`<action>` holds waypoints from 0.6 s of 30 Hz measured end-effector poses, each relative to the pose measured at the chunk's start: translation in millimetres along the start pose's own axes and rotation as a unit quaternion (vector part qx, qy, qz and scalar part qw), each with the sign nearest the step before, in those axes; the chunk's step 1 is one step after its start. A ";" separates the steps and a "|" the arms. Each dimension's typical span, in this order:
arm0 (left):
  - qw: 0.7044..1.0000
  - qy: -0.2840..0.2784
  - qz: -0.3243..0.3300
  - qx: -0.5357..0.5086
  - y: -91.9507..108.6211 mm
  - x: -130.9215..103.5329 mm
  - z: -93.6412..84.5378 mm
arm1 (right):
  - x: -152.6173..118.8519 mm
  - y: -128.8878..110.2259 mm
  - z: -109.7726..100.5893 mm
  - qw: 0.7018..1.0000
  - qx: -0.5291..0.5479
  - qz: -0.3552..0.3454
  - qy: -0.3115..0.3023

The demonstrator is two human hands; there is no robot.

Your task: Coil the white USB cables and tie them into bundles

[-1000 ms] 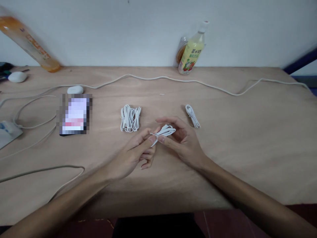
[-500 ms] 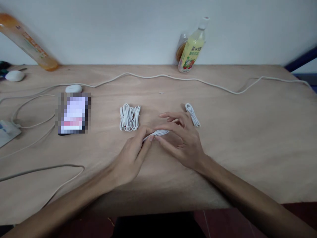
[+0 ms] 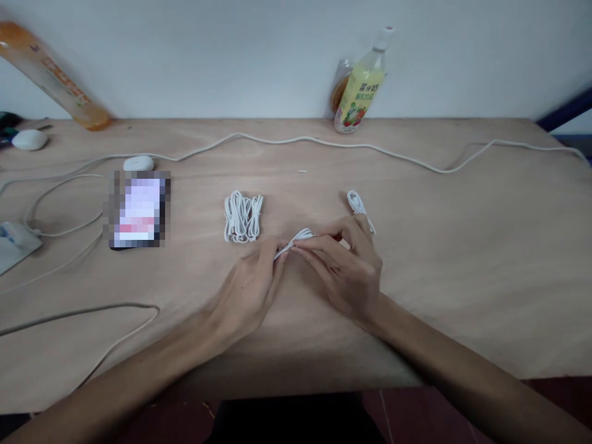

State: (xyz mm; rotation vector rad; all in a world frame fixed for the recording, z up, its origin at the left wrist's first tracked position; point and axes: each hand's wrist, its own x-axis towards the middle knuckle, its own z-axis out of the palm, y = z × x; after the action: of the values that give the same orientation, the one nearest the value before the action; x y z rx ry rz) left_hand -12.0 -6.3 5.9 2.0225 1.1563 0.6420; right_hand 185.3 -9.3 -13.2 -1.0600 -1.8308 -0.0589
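Between my hands, just above the wooden table, is a coiled white cable [image 3: 303,235]. My left hand [image 3: 247,287] pinches its left end between thumb and fingers. At the middle of the coil, my right hand [image 3: 349,265] is closed with thumb and fingertips on it. A pile of bundled white cables [image 3: 243,217] lies beyond my left hand. Behind my right hand rests another bundled white cable [image 3: 358,203], its lower part partly covered by that hand.
A phone [image 3: 139,209] and a white case [image 3: 139,163] lie on the left. A long white cord [image 3: 277,142] crosses the table's back. Against the wall lean a yellow drink bottle [image 3: 361,92] and an orange-capped bottle [image 3: 60,80]. A tiny white piece [image 3: 302,171] lies mid-table.
My right hand's spread fingers have drawn together and closed on the cable. The coil now tilts up more, and the hand covers part of the single bundle behind it.
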 end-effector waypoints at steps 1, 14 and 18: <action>1.000 0.004 0.005 0.016 -0.9 -0.1 0.5 | 0.2 -0.7 0.3 1.000 -0.011 -0.009 -0.004; 0.970 0.037 0.092 0.221 -22.5 -0.3 9.5 | 1.9 -2.1 0.3 0.977 -0.138 -0.129 -0.102; 0.970 0.034 0.074 0.228 -21.8 -3.2 10.7 | -3.1 -2.7 2.8 0.993 -0.061 -0.056 -0.080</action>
State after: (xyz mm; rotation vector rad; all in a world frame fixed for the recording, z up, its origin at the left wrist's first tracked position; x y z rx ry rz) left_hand -17.4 -5.0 -17.9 2.5098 1.2916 0.5567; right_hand 181.9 -11.7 -15.9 -1.0725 -2.0525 -0.1583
